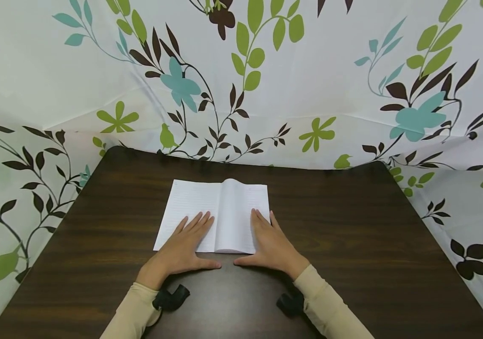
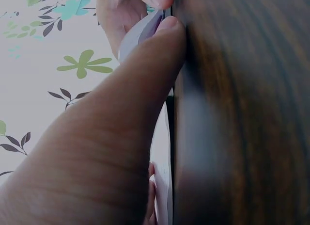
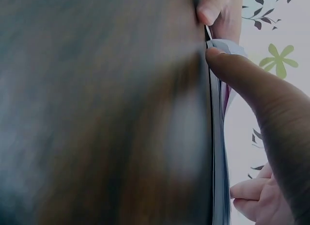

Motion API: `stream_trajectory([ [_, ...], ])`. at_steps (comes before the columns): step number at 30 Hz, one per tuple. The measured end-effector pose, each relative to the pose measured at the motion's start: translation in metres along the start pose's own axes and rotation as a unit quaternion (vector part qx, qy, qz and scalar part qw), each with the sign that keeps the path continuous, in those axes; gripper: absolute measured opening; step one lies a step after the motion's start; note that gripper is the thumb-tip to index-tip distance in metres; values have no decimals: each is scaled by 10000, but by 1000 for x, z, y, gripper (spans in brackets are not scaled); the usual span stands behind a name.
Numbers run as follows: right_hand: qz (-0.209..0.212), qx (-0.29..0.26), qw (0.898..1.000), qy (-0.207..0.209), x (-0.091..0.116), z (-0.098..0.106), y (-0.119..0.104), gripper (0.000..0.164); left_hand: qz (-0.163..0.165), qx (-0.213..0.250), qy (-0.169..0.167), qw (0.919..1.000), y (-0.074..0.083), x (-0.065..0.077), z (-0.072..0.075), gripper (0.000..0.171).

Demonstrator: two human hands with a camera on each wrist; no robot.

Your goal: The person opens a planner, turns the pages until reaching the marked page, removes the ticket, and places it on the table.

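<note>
An open notebook (image 1: 199,197) with lined white pages lies on the dark wooden table. Its right-hand pages bulge up in a curve beside the fold. My left hand (image 1: 184,247) rests on the lower part of the left page, fingers straight and the thumb stretched along the table by the near edge. Over the right edge of the notebook lies my right hand (image 1: 273,245), its fingers extended on the page and its thumb pointing inward. The two thumbs point toward each other with a small gap. In the right wrist view, page edges (image 3: 220,137) show beneath the thumb.
The wooden table (image 1: 351,226) extends around the notebook on all sides. A white cloth (image 1: 309,84) printed with leaves and flowers hangs behind and beside it. Black wrist devices (image 1: 171,298) sit at both sleeves.
</note>
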State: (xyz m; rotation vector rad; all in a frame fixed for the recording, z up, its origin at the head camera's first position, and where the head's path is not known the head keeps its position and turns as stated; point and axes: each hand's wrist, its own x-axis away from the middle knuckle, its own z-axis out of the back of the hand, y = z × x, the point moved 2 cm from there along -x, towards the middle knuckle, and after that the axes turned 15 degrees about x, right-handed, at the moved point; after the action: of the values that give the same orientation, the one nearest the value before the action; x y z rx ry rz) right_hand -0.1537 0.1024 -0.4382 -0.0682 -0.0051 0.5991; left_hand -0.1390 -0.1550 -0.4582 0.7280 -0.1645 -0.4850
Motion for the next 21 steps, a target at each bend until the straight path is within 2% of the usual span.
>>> stream_trajectory([
  [7,76,19,9999,119,-7,0,-6,124,-36,-42,38,10000,-2,0,0,120],
  [16,161,140,9989,424,-6,2,-6,100,-65,-18,55,10000,-1,-1,0,120],
  [21,340,535,9963,580,1,4,-3,82,-16,-37,32,10000,-1,1,0,122],
])
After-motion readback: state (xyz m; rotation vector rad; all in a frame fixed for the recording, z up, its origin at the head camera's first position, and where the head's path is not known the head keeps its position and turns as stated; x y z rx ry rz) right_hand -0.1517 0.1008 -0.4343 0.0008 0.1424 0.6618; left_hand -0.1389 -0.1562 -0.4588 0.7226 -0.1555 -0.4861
